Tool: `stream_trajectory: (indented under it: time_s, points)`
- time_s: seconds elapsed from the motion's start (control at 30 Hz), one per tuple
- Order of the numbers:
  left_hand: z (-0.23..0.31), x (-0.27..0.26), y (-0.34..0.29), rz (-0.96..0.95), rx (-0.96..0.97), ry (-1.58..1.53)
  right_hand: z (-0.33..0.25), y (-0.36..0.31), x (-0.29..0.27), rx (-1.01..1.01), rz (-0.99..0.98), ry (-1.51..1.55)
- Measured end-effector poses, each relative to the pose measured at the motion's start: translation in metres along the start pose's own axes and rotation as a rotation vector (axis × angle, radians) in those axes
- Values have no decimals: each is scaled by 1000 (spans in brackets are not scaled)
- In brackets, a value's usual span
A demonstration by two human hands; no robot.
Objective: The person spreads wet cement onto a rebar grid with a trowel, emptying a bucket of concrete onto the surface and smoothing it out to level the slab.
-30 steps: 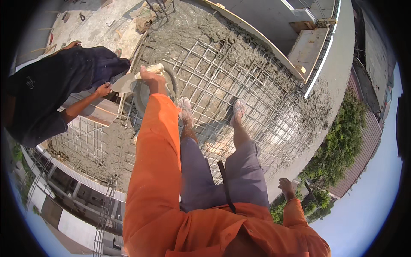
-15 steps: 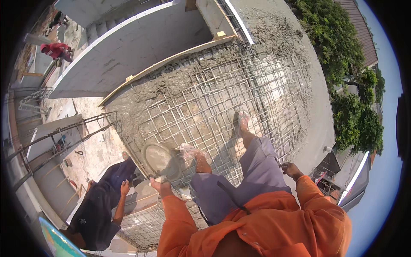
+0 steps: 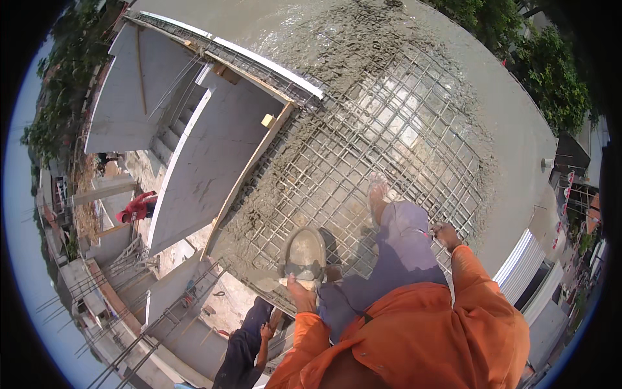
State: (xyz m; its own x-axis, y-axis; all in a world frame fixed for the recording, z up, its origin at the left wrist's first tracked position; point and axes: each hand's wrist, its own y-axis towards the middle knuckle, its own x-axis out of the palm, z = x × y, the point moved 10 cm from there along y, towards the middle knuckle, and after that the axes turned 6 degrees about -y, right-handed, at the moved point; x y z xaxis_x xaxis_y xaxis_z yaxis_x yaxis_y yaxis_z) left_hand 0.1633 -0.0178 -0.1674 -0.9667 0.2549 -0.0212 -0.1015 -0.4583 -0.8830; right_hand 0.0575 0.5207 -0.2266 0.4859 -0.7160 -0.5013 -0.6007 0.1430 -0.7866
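A round, cement-coated bucket [image 3: 305, 248] with a pale grey inside is at my left side, over the rebar mesh [image 3: 337, 188]. The fingers of my left hand [image 3: 302, 295] are closed at its near rim, by a pale strip. My right hand [image 3: 446, 237] hangs beside my right thigh, fingers loosely bent and apart, with nothing seen in it. My feet are among the bars; the right one [image 3: 377, 188] is smeared with cement. Wet concrete [image 3: 249, 223] lies along the left side of the mesh.
A wooden form board [image 3: 249, 175] edges the slab beside a grey-walled stairwell [image 3: 214, 142]. Below left, a person in dark clothes [image 3: 245, 343] stands close by; another in red [image 3: 137, 207] is farther off. Rebar [image 3: 165, 318] juts out there. Smooth concrete [image 3: 512, 168] spreads to the right.
The view has turned, so the stairwell and slab appear rotated. The bucket has come nearer my legs with my left hand at its rim. My left foot is now mostly hidden.
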Motion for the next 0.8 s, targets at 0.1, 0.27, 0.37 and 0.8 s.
stream_trajectory:
  time_s: [0.1, 0.27, 0.37, 0.8]
  points:
    - [-40, 114, -54, -224, -113, 155, -15, 55, -49, 5, 40, 318]
    - [-61, 221, -124, -257, -179, 379, -44, 116, -91, 132, 72, 684]
    - [-48, 307, -201, -344, -132, 583, -66, 156, -102, 256, -62, 1003]
    - [40, 731, -323, -921, 647, 996, -247, 369, -162, -51, -195, 1862]
